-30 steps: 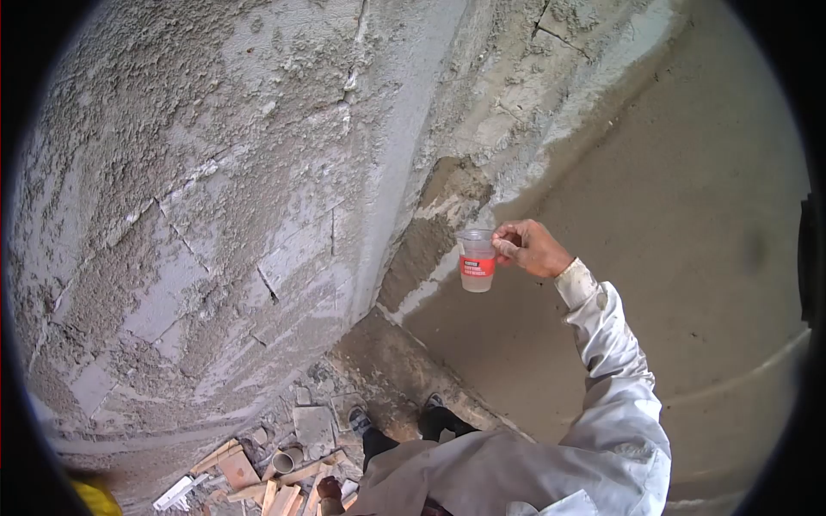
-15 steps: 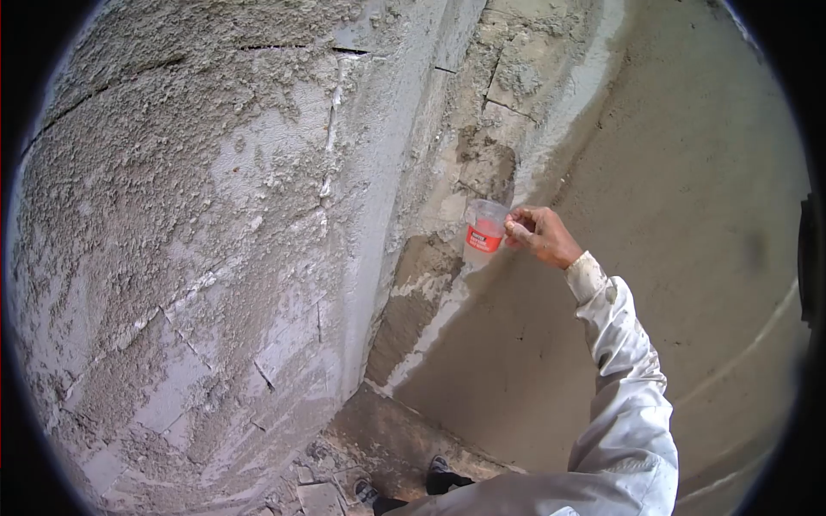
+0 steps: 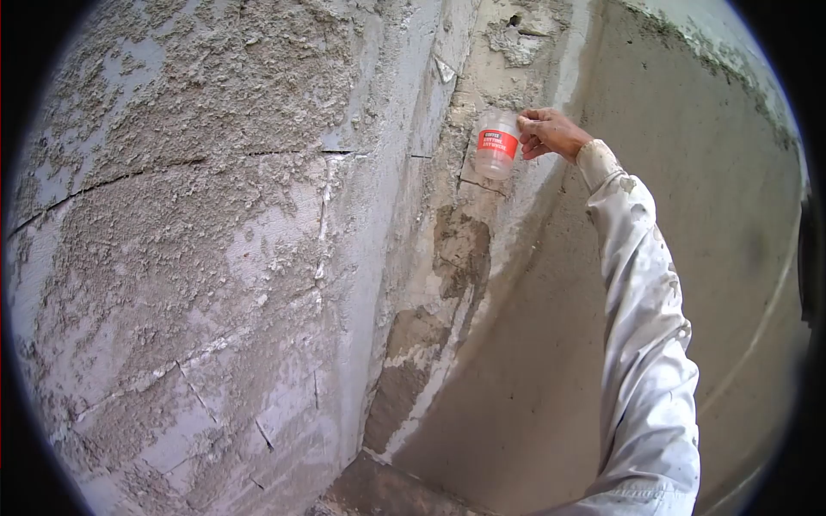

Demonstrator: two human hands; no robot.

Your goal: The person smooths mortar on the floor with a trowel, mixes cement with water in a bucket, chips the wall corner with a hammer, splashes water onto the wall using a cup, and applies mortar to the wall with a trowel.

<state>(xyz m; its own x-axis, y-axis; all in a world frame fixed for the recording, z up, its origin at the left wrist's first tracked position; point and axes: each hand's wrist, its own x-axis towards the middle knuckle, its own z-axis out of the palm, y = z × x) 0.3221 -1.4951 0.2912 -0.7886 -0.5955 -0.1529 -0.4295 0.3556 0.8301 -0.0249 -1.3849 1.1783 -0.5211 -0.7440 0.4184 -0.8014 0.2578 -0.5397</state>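
Observation:
My right hand [image 3: 553,134] is closed on the rim of a clear plastic cup [image 3: 496,160] with a red label and white lettering. The cup is nearly upright with its mouth up, and whether any liquid is in it I cannot tell. Behind it runs a strip of bare blocks [image 3: 512,82] in the wall corner. Below the cup, a dark, damp-looking patch [image 3: 463,249] marks that strip. My left hand is out of sight.
On the left stands a wall with rough, patchy mortar [image 3: 172,249] and several cracks. A smoother plastered wall [image 3: 533,370] fills the right side. The floor [image 3: 387,490] shows at the bottom, by the corner.
My right hand has raised the cup higher along the block strip, and the arm is stretched further up. The view has tilted upward, so my feet are no longer visible.

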